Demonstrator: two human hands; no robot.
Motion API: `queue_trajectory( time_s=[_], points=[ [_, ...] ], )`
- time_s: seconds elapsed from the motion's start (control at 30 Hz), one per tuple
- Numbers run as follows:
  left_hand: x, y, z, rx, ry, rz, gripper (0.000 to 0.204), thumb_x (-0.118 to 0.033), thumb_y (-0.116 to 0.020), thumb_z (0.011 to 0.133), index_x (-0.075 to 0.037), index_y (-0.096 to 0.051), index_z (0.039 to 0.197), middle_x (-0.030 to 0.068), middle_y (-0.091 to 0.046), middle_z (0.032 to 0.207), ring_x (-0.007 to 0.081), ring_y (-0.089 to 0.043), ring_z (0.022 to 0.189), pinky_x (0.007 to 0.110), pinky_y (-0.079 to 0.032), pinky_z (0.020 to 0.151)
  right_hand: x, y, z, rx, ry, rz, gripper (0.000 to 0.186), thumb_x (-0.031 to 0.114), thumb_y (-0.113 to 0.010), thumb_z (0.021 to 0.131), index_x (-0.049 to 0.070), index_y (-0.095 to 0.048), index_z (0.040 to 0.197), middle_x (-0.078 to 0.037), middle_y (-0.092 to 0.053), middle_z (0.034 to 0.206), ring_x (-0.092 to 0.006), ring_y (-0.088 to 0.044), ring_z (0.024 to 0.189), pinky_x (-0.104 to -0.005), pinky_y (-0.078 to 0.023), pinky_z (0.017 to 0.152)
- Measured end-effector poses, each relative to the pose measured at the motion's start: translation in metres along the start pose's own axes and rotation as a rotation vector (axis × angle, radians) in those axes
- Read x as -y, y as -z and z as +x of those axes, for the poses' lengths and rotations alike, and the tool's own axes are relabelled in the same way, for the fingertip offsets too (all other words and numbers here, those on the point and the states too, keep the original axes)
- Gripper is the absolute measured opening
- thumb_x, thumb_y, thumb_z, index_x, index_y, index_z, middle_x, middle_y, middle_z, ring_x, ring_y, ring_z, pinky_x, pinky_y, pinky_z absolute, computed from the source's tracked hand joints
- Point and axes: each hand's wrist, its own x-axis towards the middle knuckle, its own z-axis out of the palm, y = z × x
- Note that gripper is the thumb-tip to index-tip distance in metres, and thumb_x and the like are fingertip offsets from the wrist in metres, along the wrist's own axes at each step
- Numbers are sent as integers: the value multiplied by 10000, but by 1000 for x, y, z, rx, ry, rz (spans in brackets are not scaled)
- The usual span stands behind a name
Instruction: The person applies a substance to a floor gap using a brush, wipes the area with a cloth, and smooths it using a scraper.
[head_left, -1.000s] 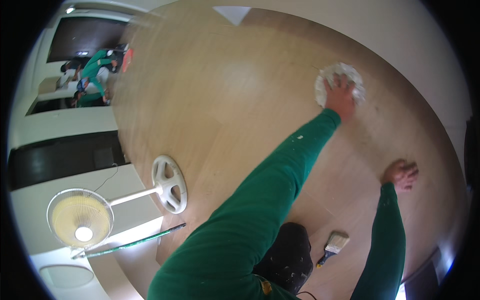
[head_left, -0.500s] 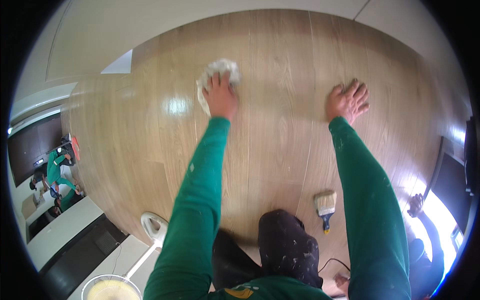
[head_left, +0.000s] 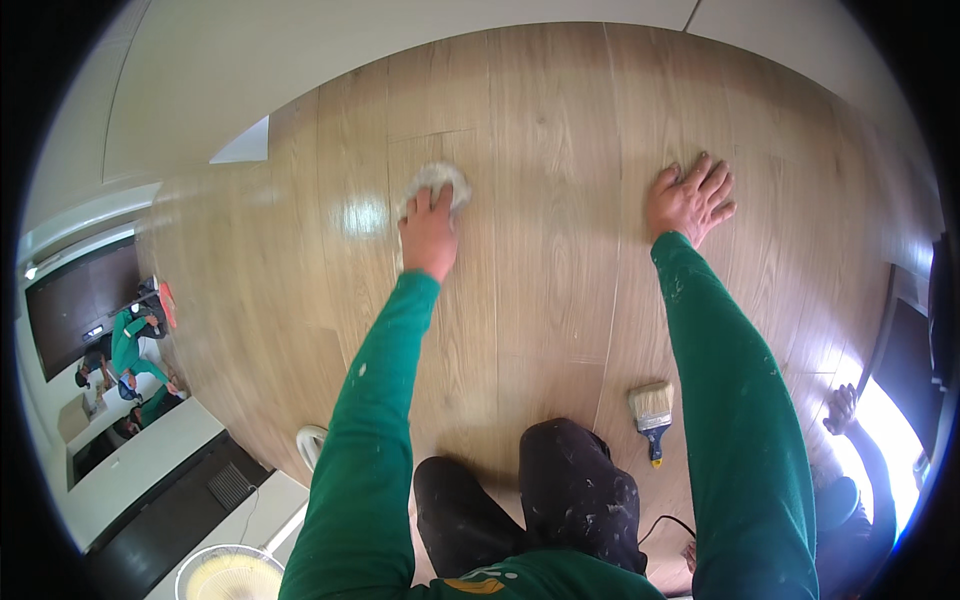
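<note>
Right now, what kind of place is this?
Probably a room being finished or renovated: pale wood-plank floor, a blue-handled flat paintbrush lying on it, and the left hand pressing a white cloth pad on the boards.

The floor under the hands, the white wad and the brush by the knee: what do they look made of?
The pale plank floor looks like wood or wood-look laminate: grain lines, seams and a glossy glare patch. The white crumpled wad under the left hand seems soft cloth or paper. The flat paintbrush shows pale bristles and a blue handle, probably plastic.
</note>
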Motion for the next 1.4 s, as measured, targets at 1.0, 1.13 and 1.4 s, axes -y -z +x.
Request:
queue_trajectory(
  time_s=[1.0, 1.13, 1.4],
  points=[
    [45, 17, 111, -54, -114, -271, 277, -122, -753, 859, -109, -783, 1135, 161, -715, 1157, 389, -682, 1070, 446, -558, 928, 6, 4, -9, 30, 11, 13, 689, 419, -345, 1041, 73, -302, 1636, -188, -189, 1726, -347, -78, 1620, -619, -25, 1281],
    [38, 16, 105, -1, -160, -267, 242, -116, -743, 857, -117, -790, 1094, 155, -718, 1134, 390, -686, 1045, 462, -565, 904, -1, 1, -3, 2, 18, 10, 694, 419, -349, 1038, 73, -298, 1638, -189, -174, 1730, -351, -69, 1620, -622, -24, 1280],
    [36, 15, 107, 6, -193, -204, 211, -121, -721, 865, -136, -800, 1060, 167, -716, 1113, 396, -698, 998, 492, -576, 869, -2, -1, 1, 4, 6, 13, 704, 414, -363, 1031, 71, -289, 1641, -180, -171, 1734, -346, -69, 1622, -623, -10, 1278]
  ],
)
